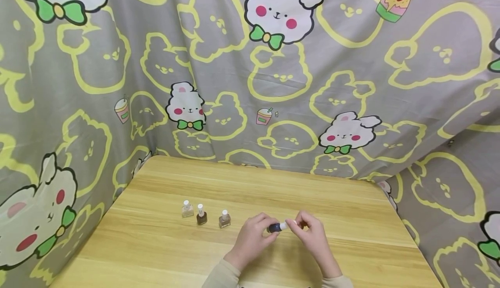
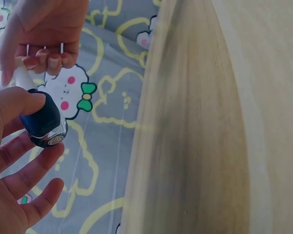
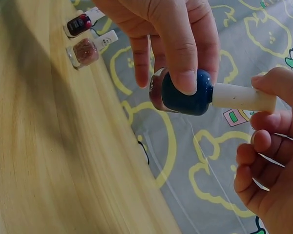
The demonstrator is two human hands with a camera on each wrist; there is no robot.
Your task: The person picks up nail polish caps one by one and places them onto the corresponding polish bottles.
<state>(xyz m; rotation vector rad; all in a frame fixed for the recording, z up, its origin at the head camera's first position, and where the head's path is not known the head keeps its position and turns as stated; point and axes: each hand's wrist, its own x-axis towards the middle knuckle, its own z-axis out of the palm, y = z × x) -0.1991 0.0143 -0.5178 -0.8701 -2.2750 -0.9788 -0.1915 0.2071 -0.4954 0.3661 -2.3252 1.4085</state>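
Note:
A dark blue nail polish bottle (image 3: 198,100) with a long white cap (image 3: 237,97) lies sideways between the two hands, above the table. My left hand (image 1: 253,237) grips the glass body, thumb (image 3: 185,78) on one face and fingers round the other side. The thumb and index finger of my right hand (image 1: 312,235) pinch the end of the cap; its other fingers curl loosely in the right wrist view. In the left wrist view the base of the bottle (image 2: 44,117) faces the camera. The cap sits against the bottle's neck.
Three more white-capped nail polish bottles stand upright left of the hands: a pale one (image 1: 188,210), a dark one (image 1: 201,217) and a glittery pinkish one (image 1: 224,220). The wood-grain table (image 1: 156,253) ends at a grey patterned curtain (image 1: 234,80) at the back and sides.

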